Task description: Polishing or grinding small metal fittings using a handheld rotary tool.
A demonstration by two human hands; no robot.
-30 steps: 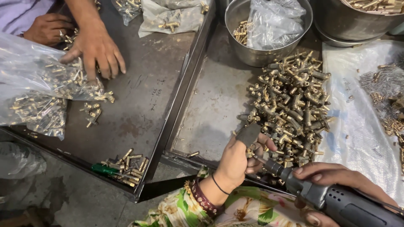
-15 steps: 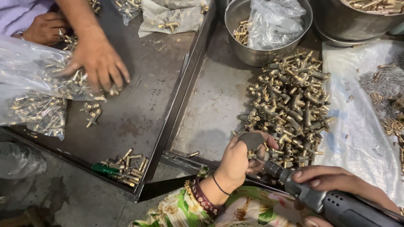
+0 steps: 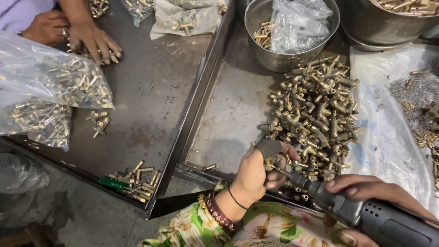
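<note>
Far left there's a clear bag (image 3: 50,100) stuffed with brass bits, and a co-worker's hand (image 3: 93,39) flat on the dark tray (image 3: 155,100) beside it. Near the middle, the left hand (image 3: 256,171) has its grip pinched tight on one small brass fitting (image 3: 270,161) at the edge of the big fitting pile (image 3: 315,114). Right hand (image 3: 370,190) is wrapped around a power driver (image 3: 366,212), tip touching that fitting.

Two dark metal trays (image 3: 160,110), heap of brass fittings (image 3: 315,114), steel bowl (image 3: 279,59), clear bags of fittings (image 3: 41,100), green screwdriver (image 3: 114,184)
</note>
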